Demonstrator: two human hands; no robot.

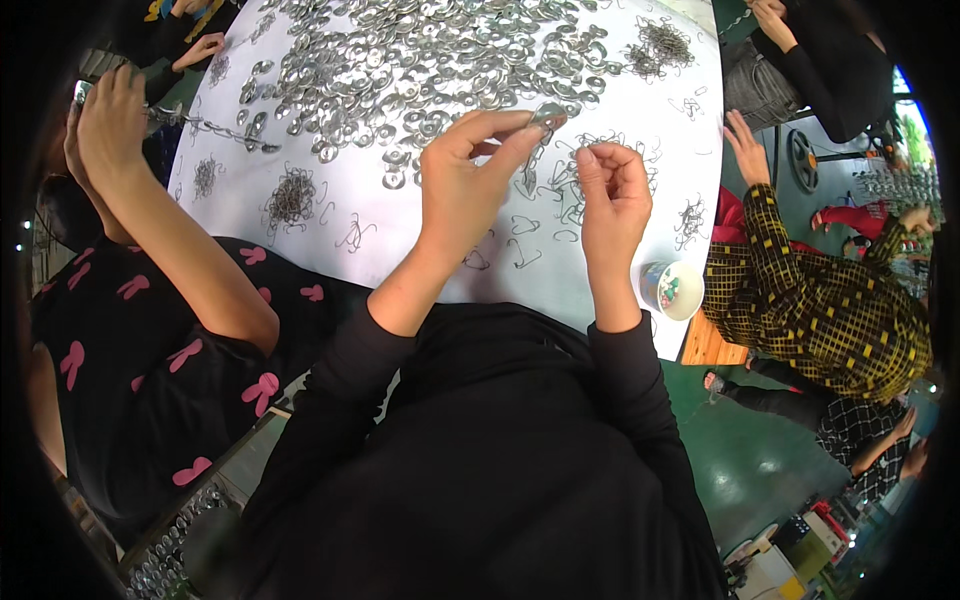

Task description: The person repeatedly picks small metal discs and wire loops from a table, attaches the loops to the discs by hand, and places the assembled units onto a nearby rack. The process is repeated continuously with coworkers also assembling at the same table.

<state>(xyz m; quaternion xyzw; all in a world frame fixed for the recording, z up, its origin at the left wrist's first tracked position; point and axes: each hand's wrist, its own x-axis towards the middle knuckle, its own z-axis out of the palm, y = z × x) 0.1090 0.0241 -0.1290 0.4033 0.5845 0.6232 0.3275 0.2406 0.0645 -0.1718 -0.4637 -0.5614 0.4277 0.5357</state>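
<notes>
pinching a shiny round disc [548, 113] near its edge, the left hand [470, 175] is up at twelve o'clock, over the white table [390, 262]. holding just the edge likely leaves the rest of the disc easy to reach. thin metal bits seem to hang under it, but they mix with what lies behind. the right hand [615, 195] is between one and two o'clock, thumb close to bent fingers; whether they pinch something tiny, i cannot tell. loose wire hooks [572, 210] lie by it, probably so they are quick to grab. a big heap of discs [430, 60] lies past the hands at twelve, maybe to leave them room. a dark hook pile [292, 198] is at ten, and a cup [690, 297] of coloured bits [670, 288] at three.
</notes>
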